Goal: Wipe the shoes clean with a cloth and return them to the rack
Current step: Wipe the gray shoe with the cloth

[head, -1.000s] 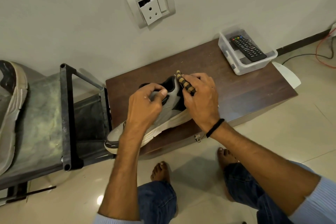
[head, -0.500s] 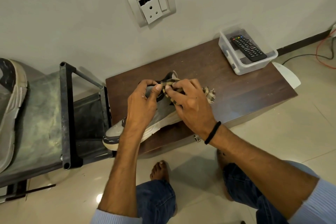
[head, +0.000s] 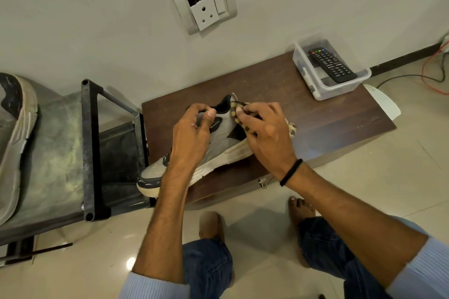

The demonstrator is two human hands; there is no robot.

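two shoes by my count. one grey shoe (head: 226, 143) lies on the table (head: 315, 116), its toe hanging past the table's left edge toward the rack (head: 90, 143). the second shoe (head: 14, 143) lies on the rack's top shelf at far left, sole edge toward me. there is one cloth (head: 233, 110), checked brown and cream. my right grip (head: 267, 133) has it pinched under curled fingers and pressed against the heel collar of the grey shoe, with a loose end sticking out past my knuckles. my left grip (head: 192, 133) is clasped on the shoe's opening, fingers hooked over the collar and thumb on the side. a single black band (head: 290, 172) sits on my right wrist.

the table is dark brown wood, low, set against a pale wall. at its far right corner stands one clear plastic box (head: 340, 87) with one black remote (head: 332, 64) inside. one socket plate (head: 204, 0) is on the wall above, its insert crooked. the floor (head: 388, 189) is glossy cream tile, with my two bare feet on it. cables (head: 432, 77), orange and black, trail at right.
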